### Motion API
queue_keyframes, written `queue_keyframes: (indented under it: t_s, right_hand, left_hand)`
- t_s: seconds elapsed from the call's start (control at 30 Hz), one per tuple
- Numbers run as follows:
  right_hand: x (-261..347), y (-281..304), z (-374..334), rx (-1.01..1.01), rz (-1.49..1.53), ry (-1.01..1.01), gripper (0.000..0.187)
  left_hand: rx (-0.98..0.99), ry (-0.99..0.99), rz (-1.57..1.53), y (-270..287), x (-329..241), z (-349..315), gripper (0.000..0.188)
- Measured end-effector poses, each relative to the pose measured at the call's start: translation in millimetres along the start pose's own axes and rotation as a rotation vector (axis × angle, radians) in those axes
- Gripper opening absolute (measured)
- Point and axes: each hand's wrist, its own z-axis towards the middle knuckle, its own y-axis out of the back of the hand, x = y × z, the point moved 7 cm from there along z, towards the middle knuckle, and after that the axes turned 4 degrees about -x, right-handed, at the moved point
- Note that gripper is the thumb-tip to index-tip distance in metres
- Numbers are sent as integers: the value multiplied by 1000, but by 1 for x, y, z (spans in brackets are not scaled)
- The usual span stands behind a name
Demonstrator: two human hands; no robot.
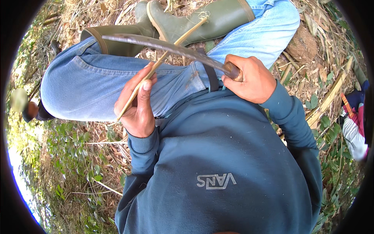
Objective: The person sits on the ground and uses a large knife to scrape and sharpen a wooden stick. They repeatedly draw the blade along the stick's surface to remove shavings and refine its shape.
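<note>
A thin pale strip [185,36], which looks like split bamboo or cane, lies slantwise in my left hand [137,102]. The thumb and fingers of that hand pinch its lower part, and fine curled shavings [201,16] cling near its far end. My right hand [252,80] is wrapped around the short handle of a machete [156,43]. Its long, slightly curved blade points left and crosses the strip beyond my left fingers; whether the edge bites into it I cannot tell. Both hands are above my lap.
My legs in blue jeans [97,85] are bent, with green rubber boots [183,27] crossed ahead. Dry leaves and plants cover the ground. A long split pole [331,95] lies at right. Near the right edge is another person [353,132], partly cut off.
</note>
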Motion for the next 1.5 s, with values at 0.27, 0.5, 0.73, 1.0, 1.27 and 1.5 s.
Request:
queue_keyframes:
  t_s: [0.27, 0.5, 0.73, 1.0, 1.27, 1.5]
  right_hand:
    - [-52, 9, 11, -114, -135, -136, 20]
    - [-84, 4, 27, -169, -92, -248, 22]
    - [-73, 4, 20, -101, -85, -170, 23]
    - [-34, 4, 9, -97, -178, -87, 20]
    - [-53, -6, 17, -107, -71, -124, 19]
    - [-37, 0, 5, 35, -114, -151, 20]
  left_hand:
    - [62, 18, 16, 3, 5, 5, 26]
    - [102, 2, 33, 2, 2, 3, 24]
    - [145, -65, 49, 3, -6, 7, 21]
    - [242, -133, 74, 3, -8, 8, 22]
    - [304, -159, 139, 2, -11, 8, 23]
    - [265, -121, 127, 0, -6, 9, 21]
